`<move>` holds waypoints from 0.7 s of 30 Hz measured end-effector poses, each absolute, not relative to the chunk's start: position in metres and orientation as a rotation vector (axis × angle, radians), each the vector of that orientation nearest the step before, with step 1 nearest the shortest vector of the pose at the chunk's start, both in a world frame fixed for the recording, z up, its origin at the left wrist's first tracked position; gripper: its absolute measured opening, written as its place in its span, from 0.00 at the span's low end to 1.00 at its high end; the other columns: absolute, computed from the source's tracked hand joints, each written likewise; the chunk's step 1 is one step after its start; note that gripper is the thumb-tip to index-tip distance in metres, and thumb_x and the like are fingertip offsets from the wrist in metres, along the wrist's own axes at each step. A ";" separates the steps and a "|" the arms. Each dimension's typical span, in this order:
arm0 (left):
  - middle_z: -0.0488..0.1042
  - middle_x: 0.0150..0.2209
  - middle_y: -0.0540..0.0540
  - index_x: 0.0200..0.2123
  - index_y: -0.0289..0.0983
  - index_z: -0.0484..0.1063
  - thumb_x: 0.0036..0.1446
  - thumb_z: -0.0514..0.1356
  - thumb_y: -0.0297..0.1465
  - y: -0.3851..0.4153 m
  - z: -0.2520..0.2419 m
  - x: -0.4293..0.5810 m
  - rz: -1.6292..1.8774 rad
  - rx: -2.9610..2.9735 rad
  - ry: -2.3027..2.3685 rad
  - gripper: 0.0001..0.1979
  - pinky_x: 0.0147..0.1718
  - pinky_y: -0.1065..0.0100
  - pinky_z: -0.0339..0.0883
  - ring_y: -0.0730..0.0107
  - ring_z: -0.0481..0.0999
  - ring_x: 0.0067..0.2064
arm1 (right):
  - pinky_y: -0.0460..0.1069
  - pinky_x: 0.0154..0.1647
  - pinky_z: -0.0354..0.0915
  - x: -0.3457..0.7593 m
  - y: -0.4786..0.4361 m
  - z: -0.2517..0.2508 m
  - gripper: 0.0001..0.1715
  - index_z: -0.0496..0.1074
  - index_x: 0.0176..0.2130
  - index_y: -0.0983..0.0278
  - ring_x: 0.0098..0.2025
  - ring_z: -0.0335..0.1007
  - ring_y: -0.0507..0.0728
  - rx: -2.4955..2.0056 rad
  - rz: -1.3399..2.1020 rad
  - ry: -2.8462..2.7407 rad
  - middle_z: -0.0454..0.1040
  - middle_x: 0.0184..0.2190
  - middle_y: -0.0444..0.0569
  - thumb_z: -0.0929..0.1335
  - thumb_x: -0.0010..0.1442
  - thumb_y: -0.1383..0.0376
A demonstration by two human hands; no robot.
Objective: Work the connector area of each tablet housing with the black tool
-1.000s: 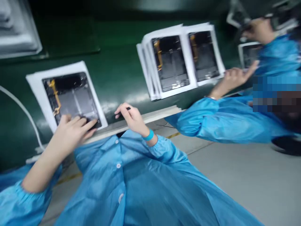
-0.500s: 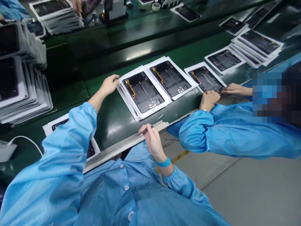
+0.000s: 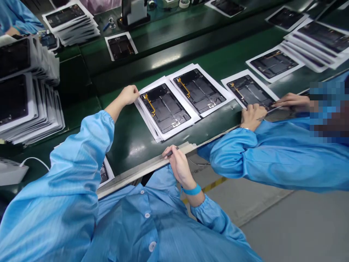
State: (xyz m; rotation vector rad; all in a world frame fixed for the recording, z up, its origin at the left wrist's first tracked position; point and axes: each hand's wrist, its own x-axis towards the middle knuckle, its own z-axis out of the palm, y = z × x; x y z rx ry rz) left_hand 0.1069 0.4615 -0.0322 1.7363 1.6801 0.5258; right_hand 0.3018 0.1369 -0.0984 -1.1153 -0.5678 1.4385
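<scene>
A: What is on the far left?
B: Tall piles of black panels on white paper (image 3: 27, 109) sit on the green tabletop (image 3: 128, 142); they look neat.
A: And the left hand (image 3: 127, 95)?
B: It is open; it touches the edge of a paper pile (image 3: 174, 133) under the middle black panel (image 3: 165, 107).
A: How would that panel feel?
B: I think it is light and stiff, but it could crack; the paper edge looks like the best place to hold.
A: And the right hand (image 3: 180, 167)?
B: It pinches a thin dark stick (image 3: 170, 153), same as before; far right, a co-worker's hand (image 3: 252, 116) rests against another panel (image 3: 249, 91).
</scene>
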 end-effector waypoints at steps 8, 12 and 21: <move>0.77 0.29 0.46 0.29 0.38 0.71 0.57 0.65 0.25 0.375 -0.028 0.063 0.512 1.388 1.537 0.06 0.43 0.64 0.77 0.65 0.79 0.34 | 0.55 0.49 0.73 0.336 0.142 -0.110 0.28 0.79 0.31 0.57 0.42 0.73 0.60 -1.187 1.255 -0.533 0.77 0.35 0.47 0.78 0.64 0.37; 0.80 0.34 0.46 0.37 0.38 0.73 0.62 0.68 0.33 0.363 -0.042 0.068 0.566 1.240 1.451 0.07 0.37 0.66 0.79 0.68 0.79 0.33 | 0.53 0.49 0.75 0.359 0.151 -0.113 0.26 0.83 0.37 0.56 0.46 0.77 0.58 -1.237 1.160 -0.502 0.82 0.43 0.48 0.78 0.65 0.38; 0.70 0.27 0.51 0.34 0.38 0.72 0.66 0.71 0.45 0.366 -0.054 0.071 0.591 1.367 1.412 0.19 0.25 0.71 0.59 0.73 0.65 0.25 | 0.54 0.47 0.82 0.385 0.192 -0.097 0.35 0.90 0.45 0.61 0.41 0.86 0.59 -1.154 1.493 -0.605 0.90 0.41 0.53 0.83 0.57 0.35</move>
